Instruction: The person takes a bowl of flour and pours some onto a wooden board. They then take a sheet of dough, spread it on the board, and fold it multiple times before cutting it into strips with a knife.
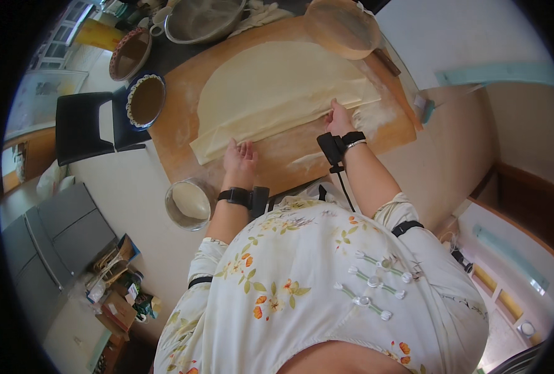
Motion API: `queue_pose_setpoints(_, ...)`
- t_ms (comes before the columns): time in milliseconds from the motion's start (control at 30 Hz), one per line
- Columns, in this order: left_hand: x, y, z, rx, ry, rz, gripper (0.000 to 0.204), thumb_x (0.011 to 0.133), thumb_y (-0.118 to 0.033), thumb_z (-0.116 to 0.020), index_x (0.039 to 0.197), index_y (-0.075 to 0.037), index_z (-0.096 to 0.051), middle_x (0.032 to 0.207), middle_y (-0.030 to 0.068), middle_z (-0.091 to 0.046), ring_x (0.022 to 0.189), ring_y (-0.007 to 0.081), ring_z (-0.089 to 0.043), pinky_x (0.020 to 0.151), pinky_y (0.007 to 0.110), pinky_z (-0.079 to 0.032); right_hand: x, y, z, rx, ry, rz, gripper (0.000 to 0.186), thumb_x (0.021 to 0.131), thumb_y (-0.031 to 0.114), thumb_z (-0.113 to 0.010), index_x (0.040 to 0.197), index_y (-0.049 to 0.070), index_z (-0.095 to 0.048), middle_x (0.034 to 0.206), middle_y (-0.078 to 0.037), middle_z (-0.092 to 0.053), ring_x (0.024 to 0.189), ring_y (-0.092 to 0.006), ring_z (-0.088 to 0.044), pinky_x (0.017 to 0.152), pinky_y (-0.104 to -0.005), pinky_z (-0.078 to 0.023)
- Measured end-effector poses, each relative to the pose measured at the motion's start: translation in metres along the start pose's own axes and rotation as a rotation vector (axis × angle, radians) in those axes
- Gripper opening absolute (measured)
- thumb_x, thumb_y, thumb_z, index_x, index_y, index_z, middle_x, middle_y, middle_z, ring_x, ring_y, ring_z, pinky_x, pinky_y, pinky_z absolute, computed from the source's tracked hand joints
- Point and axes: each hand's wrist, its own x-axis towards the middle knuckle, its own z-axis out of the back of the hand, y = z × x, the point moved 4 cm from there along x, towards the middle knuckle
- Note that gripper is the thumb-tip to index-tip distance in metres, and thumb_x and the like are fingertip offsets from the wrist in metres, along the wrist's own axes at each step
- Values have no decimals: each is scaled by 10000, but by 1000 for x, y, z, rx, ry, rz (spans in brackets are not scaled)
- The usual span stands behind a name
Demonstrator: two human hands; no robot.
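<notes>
A wide, thin sheet of pale dough point(271, 81) lies over a floured wooden board point(183, 93), its near edge folded over into a long flat strip. My left hand point(239, 165) is at the strip's near left side, fingers loosely bent and apart, with nothing visible in them. Toward the strip's right end, my right hand point(337, 119) has its fingers closed at the folded edge, the index finger reaching over the dough. The underside of that grip is hidden. Both wrists wear black straps with small devices.
Beside the board's near left corner stands a metal bowl point(189, 204) with pale contents. A blue-rimmed bowl point(146, 101), a brown bowl point(130, 55) and a large metal basin point(203, 20) line the left and far sides. A round wooden-looking disc point(342, 28) rests at far right; a black chair point(85, 124) stands left.
</notes>
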Motion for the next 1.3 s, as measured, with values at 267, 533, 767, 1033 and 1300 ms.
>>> queue_pose_setpoints(267,15,-3,25,118,-203,-158,397,963,-498,-628,980,-102,-609,883,2,-621,746,139,-600,631,337,-432,-25,38,-8,-431,-76,14,515,959,338,-664,1269,-69,-607,1057,-163,-673,867,-246,-639,684,-378,-534)
queue_pose_setpoints(533,37,-6,8,-59,37,41,374,955,-456,-669,998,-86,-636,800,67,-639,525,121,-518,553,385,-435,30,29,-5,-240,-15,-154,411,932,307,-727,1214,27,-624,1091,-132,-621,900,-258,-617,753,-415,-542)
queue_pose_setpoints(767,12,-3,-36,-54,-170,-309,280,930,-209,-742,1146,-65,-637,1015,79,-679,820,217,-668,690,359,-550,57,32,-2,-157,-100,-131,478,876,166,-780,1286,12,-589,1220,-161,-641,1001,-292,-653,811,-423,-553)
queue_pose_setpoints(1033,47,-10,-27,-438,55,-238,306,921,-171,-742,1177,-41,-636,1095,91,-684,959,235,-674,834,374,-570,23,38,-24,106,45,-242,327,908,168,-742,1196,88,-613,1148,-90,-674,995,-227,-672,820,-384,-573)
queue_pose_setpoints(1300,23,-16,-39,-209,-25,-562,367,893,-55,-737,1224,41,-610,1196,92,-671,1046,236,-666,880,366,-570,32,53,-21,-62,78,-98,466,895,160,-774,1295,124,-538,1287,-73,-625,1128,-239,-621,1018,-509,-427)
